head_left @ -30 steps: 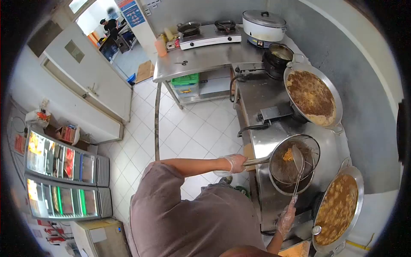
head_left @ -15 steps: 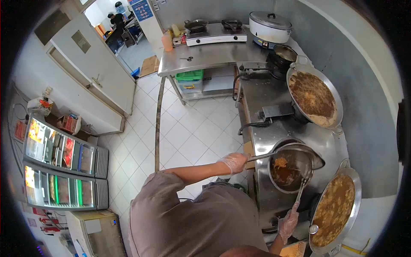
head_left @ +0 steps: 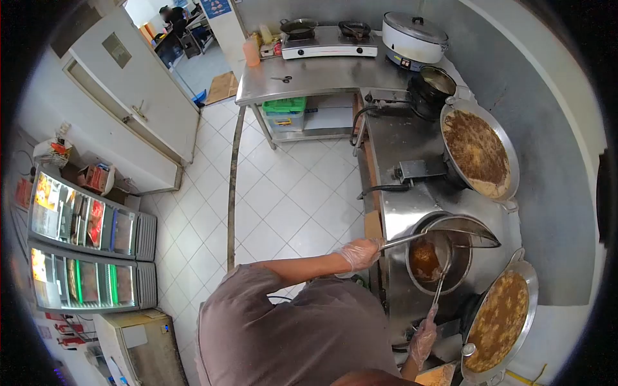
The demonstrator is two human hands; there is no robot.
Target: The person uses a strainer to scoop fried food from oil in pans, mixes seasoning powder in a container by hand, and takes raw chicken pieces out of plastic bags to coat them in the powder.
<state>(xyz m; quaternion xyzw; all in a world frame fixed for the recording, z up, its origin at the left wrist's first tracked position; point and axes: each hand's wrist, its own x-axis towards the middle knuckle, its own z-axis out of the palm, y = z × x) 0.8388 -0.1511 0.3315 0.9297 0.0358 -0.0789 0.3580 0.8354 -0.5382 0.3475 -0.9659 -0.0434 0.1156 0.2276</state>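
My left hand [head_left: 360, 254], in a clear plastic glove, is closed around the handle of a mesh strainer [head_left: 473, 229]. The strainer's bowl is tilted over the far rim of a deep metal pot [head_left: 465, 281]. Reddish-brown liquid [head_left: 425, 259] with something orange lies in the pot. My right hand [head_left: 422, 341], also gloved, grips a long-handled metal utensil [head_left: 439, 286] that looks like a ladle. Its lower end reaches into the pot and is hard to make out. Beside my right hand is a wide pan [head_left: 502, 321] of brown oil with many pale pieces.
Farther along the steel counter stands another wide pan [head_left: 479, 154] of foaming brown oil, and a black pot [head_left: 432, 90]. A rice cooker [head_left: 412, 42] and a two-burner stove [head_left: 329, 45] are at the back. A display fridge [head_left: 90, 222] stands left. A person [head_left: 174, 22] is beyond the doorway.
The strainer has shifted right, and its bowl now tilts on edge over the pot's far side. The ladle has moved slightly left inside the pot. The view has shifted a little.
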